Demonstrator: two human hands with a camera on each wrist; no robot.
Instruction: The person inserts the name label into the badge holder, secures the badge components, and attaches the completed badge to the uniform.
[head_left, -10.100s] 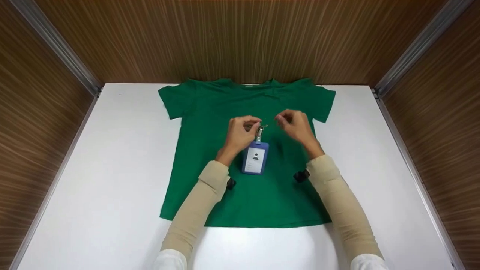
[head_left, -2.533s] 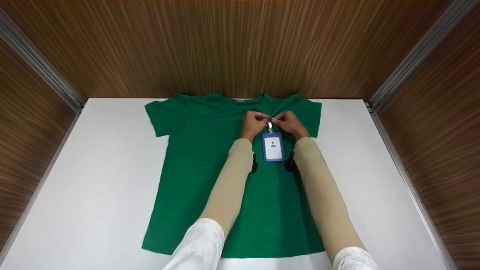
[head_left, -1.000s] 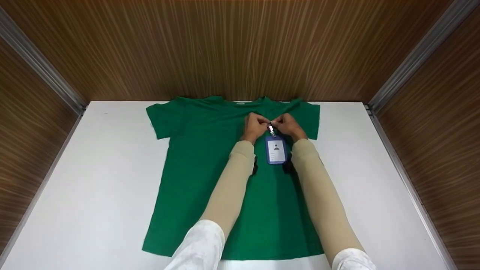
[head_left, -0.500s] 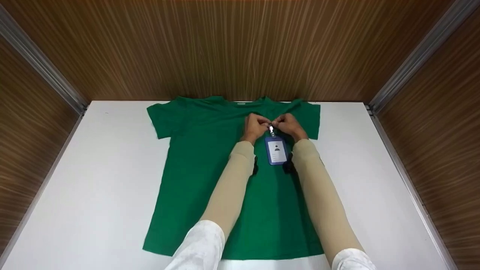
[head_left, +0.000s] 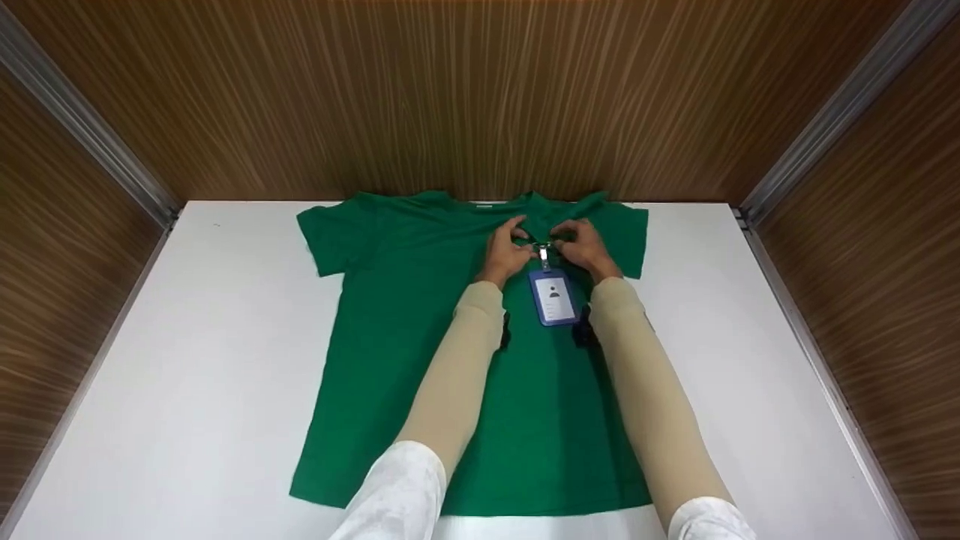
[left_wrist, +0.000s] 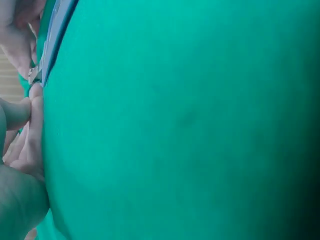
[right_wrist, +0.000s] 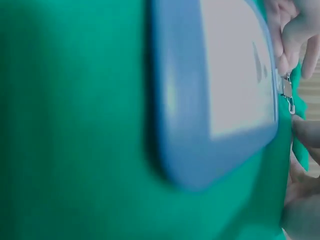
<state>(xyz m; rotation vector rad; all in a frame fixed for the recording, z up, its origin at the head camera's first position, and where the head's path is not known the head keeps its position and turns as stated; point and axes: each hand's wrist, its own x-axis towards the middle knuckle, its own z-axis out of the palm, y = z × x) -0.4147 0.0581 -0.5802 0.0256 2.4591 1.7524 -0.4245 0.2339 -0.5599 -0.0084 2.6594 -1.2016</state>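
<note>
A green T-shirt (head_left: pixel 405 360) lies spread flat, its collar at the far side. On its chest lies an ID badge (head_left: pixel 553 296), a white card in a blue holder, tilted slightly, with a metal clip (head_left: pixel 544 253) at its top. My left hand (head_left: pixel 506 251) is just left of the clip, thumb near it and index finger raised apart. On the other side, my right hand (head_left: pixel 585 246) has its thumb tip beside the clip and a gap below the bent index finger. The right wrist view shows the clip's metal end (right_wrist: pixel 289 95) against a fold of green cloth.
The shirt rests on a white table (head_left: pixel 187 337). A brown wood-grain panel (head_left: pixel 480 97) stands at the table's back edge, with similar panels at left and right. Wrist cameras (head_left: pixel 585 330) sit under the beige sleeves, close to the badge.
Ten seconds ago the badge hung from my left hand, lower on the shirt. It moved up to the chest. Half a second ago both hands pinched at the clip; now their fingertips have spread.
</note>
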